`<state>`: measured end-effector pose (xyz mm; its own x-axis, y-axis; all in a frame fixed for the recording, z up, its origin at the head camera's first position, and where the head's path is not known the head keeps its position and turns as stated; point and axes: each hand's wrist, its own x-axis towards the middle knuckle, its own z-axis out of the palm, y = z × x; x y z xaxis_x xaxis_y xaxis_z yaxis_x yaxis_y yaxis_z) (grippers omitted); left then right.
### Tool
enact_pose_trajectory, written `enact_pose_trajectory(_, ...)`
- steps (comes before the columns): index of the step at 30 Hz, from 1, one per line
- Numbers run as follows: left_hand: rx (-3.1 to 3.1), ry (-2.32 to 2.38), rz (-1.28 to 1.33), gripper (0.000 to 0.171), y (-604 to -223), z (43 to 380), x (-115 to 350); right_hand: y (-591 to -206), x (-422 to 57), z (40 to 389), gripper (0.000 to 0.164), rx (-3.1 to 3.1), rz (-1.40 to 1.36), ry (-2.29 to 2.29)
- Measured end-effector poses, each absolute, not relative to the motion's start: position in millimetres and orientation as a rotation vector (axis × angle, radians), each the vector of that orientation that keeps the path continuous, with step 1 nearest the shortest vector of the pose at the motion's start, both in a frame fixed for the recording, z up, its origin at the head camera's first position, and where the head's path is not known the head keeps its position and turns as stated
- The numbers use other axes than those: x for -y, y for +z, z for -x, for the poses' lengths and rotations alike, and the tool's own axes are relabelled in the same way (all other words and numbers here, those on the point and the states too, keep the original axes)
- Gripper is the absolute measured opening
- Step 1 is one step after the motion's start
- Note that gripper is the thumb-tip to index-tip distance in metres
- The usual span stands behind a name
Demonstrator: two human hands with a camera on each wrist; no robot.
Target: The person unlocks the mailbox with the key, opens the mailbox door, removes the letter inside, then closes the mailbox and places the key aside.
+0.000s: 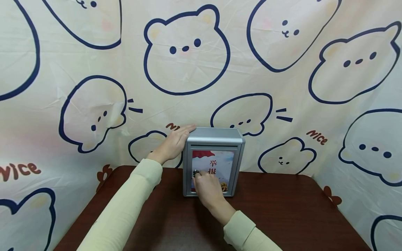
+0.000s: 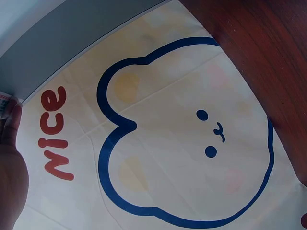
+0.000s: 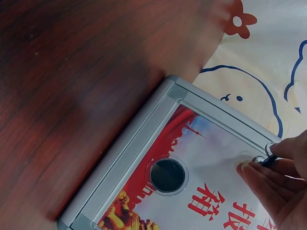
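Note:
A grey metal-framed report box stands upright on the table, its front panel printed with red characters. My left hand rests on the box's upper left corner with fingers stretched along the top edge. In the left wrist view only part of that hand shows, at the left edge beside the grey box side. At the left of the front panel, my right hand pinches a small black-headed key at the lock. A metal ring hangs at the key, and the fingers partly cover the lock.
The dark brown wooden table carries the box near its back edge. Right behind rises a cream cloth backdrop with cartoon outlines. In the right wrist view, a round dark window sits in the box's panel.

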<state>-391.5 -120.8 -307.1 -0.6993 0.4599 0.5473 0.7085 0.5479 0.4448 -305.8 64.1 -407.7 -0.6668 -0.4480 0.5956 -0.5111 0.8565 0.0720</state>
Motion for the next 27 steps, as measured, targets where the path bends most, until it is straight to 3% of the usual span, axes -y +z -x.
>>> enact_pose_trajectory(17,2.418,-0.956,0.950,0.052,-309.0,392.9,120.3,-403.9,-61.0,303.8,0.029,2.488,-0.612,0.414)
enact_pose_trajectory(27,2.418,-0.951,0.950,0.051,-308.3,392.6,120.2,-397.2,-56.0,306.7,0.050,2.546,-0.484,0.843)
